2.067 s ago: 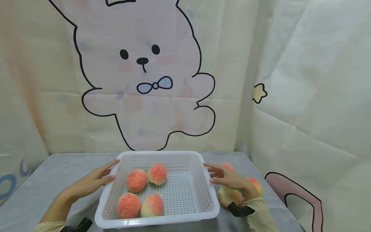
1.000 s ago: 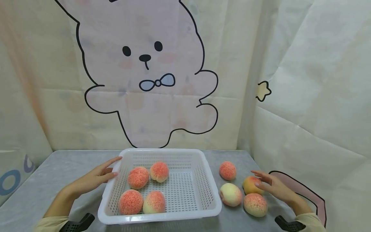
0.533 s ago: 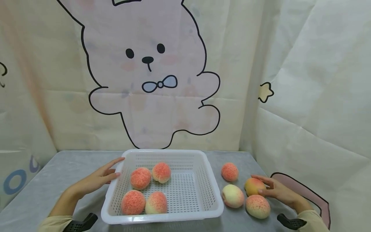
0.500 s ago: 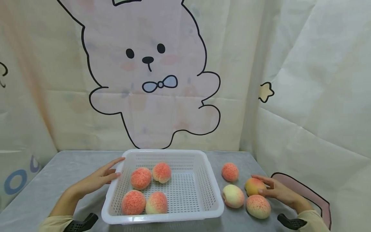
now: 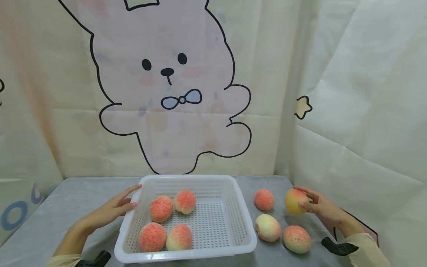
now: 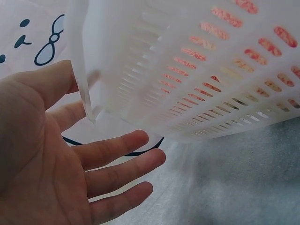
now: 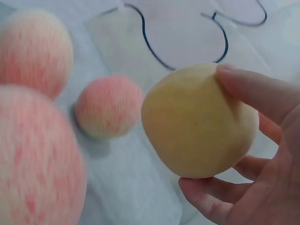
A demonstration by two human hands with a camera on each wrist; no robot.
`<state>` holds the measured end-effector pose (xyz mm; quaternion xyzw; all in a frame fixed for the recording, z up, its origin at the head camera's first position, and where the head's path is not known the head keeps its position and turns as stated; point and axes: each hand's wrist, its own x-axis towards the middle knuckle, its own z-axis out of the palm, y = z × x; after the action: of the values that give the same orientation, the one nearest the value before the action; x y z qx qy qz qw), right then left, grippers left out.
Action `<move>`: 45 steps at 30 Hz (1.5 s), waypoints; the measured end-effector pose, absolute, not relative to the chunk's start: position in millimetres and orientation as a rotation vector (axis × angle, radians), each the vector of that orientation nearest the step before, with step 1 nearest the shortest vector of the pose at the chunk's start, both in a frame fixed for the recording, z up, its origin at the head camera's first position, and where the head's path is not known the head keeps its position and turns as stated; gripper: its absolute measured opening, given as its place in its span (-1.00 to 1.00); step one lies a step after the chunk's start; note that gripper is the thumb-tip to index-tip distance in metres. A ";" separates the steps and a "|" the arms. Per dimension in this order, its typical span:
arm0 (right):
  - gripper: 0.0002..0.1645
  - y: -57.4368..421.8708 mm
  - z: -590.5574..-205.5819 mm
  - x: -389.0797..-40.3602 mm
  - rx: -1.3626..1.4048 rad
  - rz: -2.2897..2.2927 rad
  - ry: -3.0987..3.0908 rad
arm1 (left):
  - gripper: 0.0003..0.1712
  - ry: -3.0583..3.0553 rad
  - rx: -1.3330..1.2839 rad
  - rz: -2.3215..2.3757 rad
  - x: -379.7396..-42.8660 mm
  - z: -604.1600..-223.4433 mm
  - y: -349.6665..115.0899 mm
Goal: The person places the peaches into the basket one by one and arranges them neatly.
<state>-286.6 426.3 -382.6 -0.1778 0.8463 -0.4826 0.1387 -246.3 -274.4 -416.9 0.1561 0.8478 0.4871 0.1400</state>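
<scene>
My right hand [image 5: 321, 207] grips a yellow-orange peach [image 5: 295, 202] between thumb and fingers, raised off the table. In the right wrist view, the held peach [image 7: 199, 122] shows its plain yellow side. My left hand [image 5: 110, 211] rests at the left rim of a white plastic basket [image 5: 185, 254]. From the left wrist, its thumb and index finger touch the rim while the other fingers [image 6: 126, 168] stretch out loosely below. Several pink peaches lie in the basket's left half, among them one peach [image 5: 152, 237] at the near left corner.
Right of the basket, a small pink peach [image 5: 264, 200], a pale peach [image 5: 268, 227] and a speckled peach [image 5: 296, 239] lie on the grey table [image 5: 90, 193]. A printed curtain [image 5: 260, 148] hangs behind the table and along its sides.
My right hand left the basket's right side, moved right, took hold of the yellow-orange peach and lifted it. My left hand stays at the left rim.
</scene>
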 end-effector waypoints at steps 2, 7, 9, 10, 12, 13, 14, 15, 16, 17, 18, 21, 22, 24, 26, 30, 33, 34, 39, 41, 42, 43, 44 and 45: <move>-0.32 416.8 -373.9 -287.0 -0.586 -1.416 2.474 | -0.18 2.456 0.433 1.407 -244.3 -416.1 -275.8; -0.33 391.3 -352.8 -282.7 -0.574 -1.410 2.573 | -0.17 2.448 0.423 1.414 -243.9 -415.5 -275.6; -0.33 378.5 -344.3 -280.5 -0.522 -1.404 2.593 | -0.17 2.448 0.426 1.413 -244.7 -416.0 -274.7; -0.33 371.6 -340.3 -279.4 -0.494 -1.403 2.599 | -0.17 2.451 0.428 1.410 -245.0 -416.3 -274.3; -0.34 357.5 -333.1 -278.6 -0.484 -1.421 2.595 | -0.17 2.462 0.420 1.398 -245.4 -416.8 -273.1; -0.35 350.9 -330.5 -279.0 -0.509 -1.436 2.595 | -0.17 2.463 0.420 1.396 -245.7 -417.0 -272.4; -0.35 344.1 -328.3 -279.5 -0.529 -1.461 2.587 | -0.17 2.464 0.421 1.395 -246.1 -417.3 -271.5; -0.35 337.3 -326.7 -280.1 -0.556 -1.489 2.574 | -0.17 2.467 0.422 1.394 -246.7 -417.6 -270.3; -0.35 329.9 -325.6 -280.9 -0.599 -1.523 2.557 | -0.17 2.471 0.421 1.392 -247.2 -417.7 -269.7; -0.34 322.6 -325.0 -282.0 -0.634 -1.557 2.538 | -0.17 2.473 0.422 1.391 -247.7 -417.7 -269.1; -0.34 315.2 -324.5 -282.8 -0.670 -1.585 2.517 | -0.18 2.472 0.427 1.394 -248.2 -418.0 -268.6; -0.31 291.1 -323.8 -283.5 -0.704 -1.664 2.439 | -0.18 2.463 0.433 1.400 -248.9 -418.6 -267.5; -0.31 282.5 -323.5 -283.5 -0.711 -1.676 2.419 | -0.18 2.462 0.432 1.397 -248.9 -418.7 -267.4; -0.29 265.0 -323.2 -284.2 -0.718 -1.702 2.374 | -0.18 2.463 0.426 1.393 -248.6 -418.7 -267.4; -0.28 247.5 -323.0 -284.8 -0.717 -1.727 2.323 | -0.17 2.471 0.413 1.383 -248.1 -418.2 -267.7; -0.27 217.6 -325.4 -286.4 -0.733 -1.755 2.247 | -0.16 2.485 0.399 1.374 -246.8 -417.1 -270.0; -0.25 200.0 -330.3 -287.5 -0.717 -1.737 2.236 | -0.16 2.489 0.409 1.381 -246.4 -415.8 -271.6; -0.24 194.7 -332.3 -287.8 -0.699 -1.717 2.240 | -0.16 2.484 0.407 1.388 -246.5 -415.4 -272.1; -0.23 173.2 -344.5 -292.2 -0.617 -1.657 2.243 | -0.16 2.466 0.449 1.395 -245.6 -416.8 -271.5; -0.24 166.2 -348.7 -294.1 -0.610 -1.641 2.242 | -0.16 2.462 0.450 1.401 -245.4 -417.3 -270.5; -0.22 162.9 -350.8 -295.0 -0.611 -1.631 2.247 | -0.16 2.460 0.442 1.404 -245.3 -417.2 -269.9; -0.21 159.2 -353.2 -296.3 -0.604 -1.622 2.251 | -0.16 2.461 0.438 1.407 -245.4 -417.2 -269.7; -0.19 155.5 -355.6 -297.6 -0.603 -1.599 2.264 | -0.16 2.461 0.432 1.410 -245.4 -417.1 -269.5; -0.18 152.0 -358.1 -298.9 -0.605 -1.580 2.267 | -0.16 2.461 0.424 1.413 -245.2 -417.0 -269.3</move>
<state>-298.9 152.0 -358.1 -0.2113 0.7917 -0.5516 0.1558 -245.2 -269.3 -417.0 0.1465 0.8497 0.4879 0.1358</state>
